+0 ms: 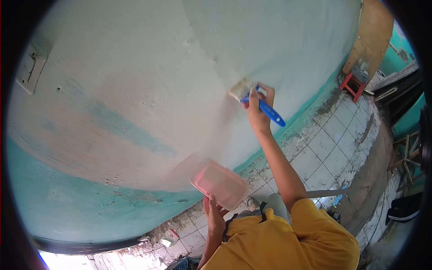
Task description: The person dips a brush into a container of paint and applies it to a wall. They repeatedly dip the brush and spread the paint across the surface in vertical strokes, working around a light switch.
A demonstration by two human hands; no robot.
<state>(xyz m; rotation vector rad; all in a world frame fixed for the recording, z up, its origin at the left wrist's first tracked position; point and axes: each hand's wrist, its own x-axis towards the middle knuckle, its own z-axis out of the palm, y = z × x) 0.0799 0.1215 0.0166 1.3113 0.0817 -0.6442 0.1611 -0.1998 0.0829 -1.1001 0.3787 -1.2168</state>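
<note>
My right hand (pixel 258 108) is closed around a wide paintbrush (pixel 273 113) with a blue handle, its pale bristles against the wall (pixel 180 81). The wall is whitish over most of its face, with turquoise showing in patches and along the bottom. Lower down, my left hand (pixel 215 216) grips a pink, translucent plastic container (pixel 219 183) by its near edge. A pale layer lies inside the container, which is held close to the wall. Both forearms are bare below yellow sleeves.
Dirty white floor tiles (pixel 310 164) run along the wall's base. A small red stool (pixel 353 87) stands at the upper right beside a wooden board (pixel 370 38). Wooden scraps (pixel 407 159) lean at the far right. A socket box (pixel 33 67) sits on the left wall.
</note>
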